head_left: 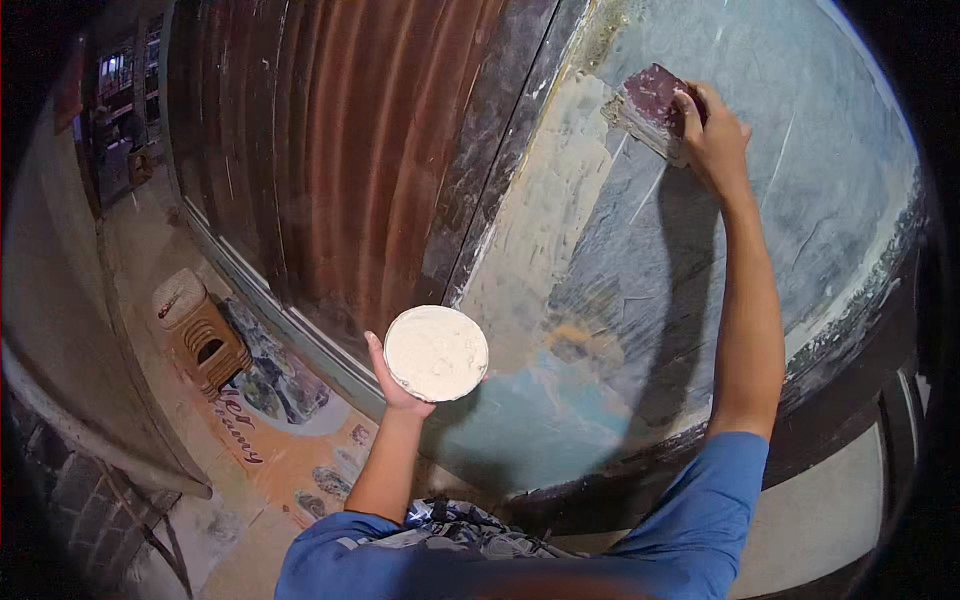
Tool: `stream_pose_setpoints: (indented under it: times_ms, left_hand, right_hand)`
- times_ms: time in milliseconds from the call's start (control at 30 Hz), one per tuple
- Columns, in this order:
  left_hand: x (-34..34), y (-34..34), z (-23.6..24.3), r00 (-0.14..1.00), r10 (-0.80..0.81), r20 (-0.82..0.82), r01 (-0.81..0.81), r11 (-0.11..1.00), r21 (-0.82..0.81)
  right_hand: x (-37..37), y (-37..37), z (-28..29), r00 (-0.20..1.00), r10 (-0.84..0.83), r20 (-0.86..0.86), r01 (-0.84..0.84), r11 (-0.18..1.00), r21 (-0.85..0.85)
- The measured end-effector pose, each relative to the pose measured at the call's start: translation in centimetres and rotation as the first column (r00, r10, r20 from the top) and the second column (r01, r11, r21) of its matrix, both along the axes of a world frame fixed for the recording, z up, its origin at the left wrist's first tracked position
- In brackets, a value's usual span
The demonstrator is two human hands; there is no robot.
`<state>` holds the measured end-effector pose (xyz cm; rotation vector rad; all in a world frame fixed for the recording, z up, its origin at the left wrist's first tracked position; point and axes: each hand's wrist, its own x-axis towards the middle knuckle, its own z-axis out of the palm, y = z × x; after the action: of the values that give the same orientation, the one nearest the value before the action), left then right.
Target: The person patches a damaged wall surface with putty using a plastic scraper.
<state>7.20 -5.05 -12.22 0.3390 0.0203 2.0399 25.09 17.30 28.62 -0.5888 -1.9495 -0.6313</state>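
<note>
My left hand [399, 393] is closed round a round bowl of cream-coloured putty [437, 352], holding it from below and the side. The putty fills the bowl nearly to its rim. Up at the right, my right hand [714, 138] grips a maroon putty spreader [655, 98] with whitish paste smeared on it. The spreader's lower edge rests at the grey-blue wall surface [640, 240], or very close to it. A rough band of cream putty [540, 190] runs along that surface's left side, beside the spreader.
Reddish-brown corrugated metal sheeting [350, 130] stands left of the grey surface. At lower left, a tan plastic stool [205, 335] stands beside an orange printed sheet [290, 455] on the floor. A pale curved-edged panel [830, 500] lies at lower right.
</note>
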Motion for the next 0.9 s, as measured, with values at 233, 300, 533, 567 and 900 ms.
stream_pose_setpoints:
  times_ms: [233,300,533,567,900]
  left_hand:
    - [0.1,0.0,0.1,0.998,0.06,0.015,-0.059,0.996,-0.073]
    - [0.4,-0.3,1.4,0.998,0.024,0.054,-0.023,0.999,-0.023]
    - [1.5,-0.3,6.0,0.994,-0.055,0.09,0.047,0.996,0.082]
    - [1.6,-0.4,6.0,0.994,-0.056,0.089,0.049,0.996,0.079]
    - [2.2,-1.3,6.0,0.997,-0.078,-0.025,0.08,0.993,0.092]
  right_hand:
    - [1.0,-1.5,0.2,0.88,0.42,-0.222,-0.469,0.844,-0.26]
    - [0.4,-2.9,-3.0,0.859,0.464,-0.216,-0.495,0.649,-0.577]
    - [-1.9,-7.8,-16.7,0.861,0.505,0.061,-0.021,0.155,-0.988]
    - [-1.9,-7.9,-17.2,0.859,0.489,0.15,0.06,0.195,-0.979]
    - [-0.7,-6.5,-18.4,0.845,0.493,0.207,0.106,0.225,-0.969]
